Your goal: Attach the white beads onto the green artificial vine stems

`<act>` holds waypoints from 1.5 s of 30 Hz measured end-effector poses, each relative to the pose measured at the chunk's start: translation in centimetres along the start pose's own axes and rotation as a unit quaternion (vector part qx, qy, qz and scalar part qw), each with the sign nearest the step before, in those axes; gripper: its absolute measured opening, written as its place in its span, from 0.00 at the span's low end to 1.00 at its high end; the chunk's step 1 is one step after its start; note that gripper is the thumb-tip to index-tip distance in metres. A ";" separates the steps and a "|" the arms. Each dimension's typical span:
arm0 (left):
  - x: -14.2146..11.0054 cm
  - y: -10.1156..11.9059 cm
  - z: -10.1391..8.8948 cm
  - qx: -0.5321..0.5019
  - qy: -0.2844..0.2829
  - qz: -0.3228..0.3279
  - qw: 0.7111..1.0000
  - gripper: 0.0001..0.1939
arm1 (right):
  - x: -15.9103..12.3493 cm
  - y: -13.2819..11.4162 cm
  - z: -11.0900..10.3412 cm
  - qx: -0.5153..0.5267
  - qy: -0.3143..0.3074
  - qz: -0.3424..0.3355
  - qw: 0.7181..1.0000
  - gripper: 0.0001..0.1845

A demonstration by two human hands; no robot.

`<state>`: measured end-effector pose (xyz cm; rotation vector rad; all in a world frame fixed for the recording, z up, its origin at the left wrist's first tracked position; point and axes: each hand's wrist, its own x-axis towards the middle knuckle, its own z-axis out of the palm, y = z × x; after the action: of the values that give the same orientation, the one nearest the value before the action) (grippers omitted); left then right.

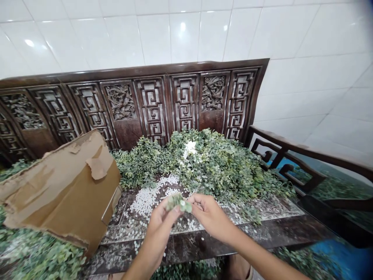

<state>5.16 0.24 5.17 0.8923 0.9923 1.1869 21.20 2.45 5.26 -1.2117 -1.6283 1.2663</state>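
Note:
A small green leafy sprig, which looks artificial, is held up in front of me with a white spot among its leaves. My left hand pinches it between thumb and fingers from the left. At the sprig's right end, my right hand is closed, its thumb and forefinger meeting the edge of a leaf; anything smaller between those fingertips is hidden. Below and beyond both hands, many small white round pieces lie scattered on the dark wooden bench seat. A large heap of similar greenery rises just behind them.
A torn cardboard box leans at the left, with more leaves in front of it. The carved backrest stands behind, and an armrest bounds the right. Blue material and greenery lie below right.

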 end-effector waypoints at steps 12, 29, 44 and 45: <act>1.0 -0.5 -0.7 0.043 0.114 0.031 0.992 0.21 | -0.1 0.6 1.7 0.056 0.014 0.054 0.997 0.17; 1.4 -0.1 -1.9 0.178 0.117 0.073 0.974 0.20 | 0.1 0.5 1.0 0.428 0.073 0.209 0.876 0.10; -0.2 -0.2 -0.6 0.344 0.010 0.088 0.935 0.16 | 0.2 -0.9 0.8 0.255 -0.014 0.106 0.961 0.18; -0.1 -0.1 -0.6 0.345 0.012 0.091 0.934 0.16 | 0.2 -0.9 0.8 0.240 -0.024 0.107 0.965 0.18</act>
<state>4.57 0.11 4.88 1.5519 1.4038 1.0032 20.23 2.32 5.92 -1.0709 -1.1413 1.7152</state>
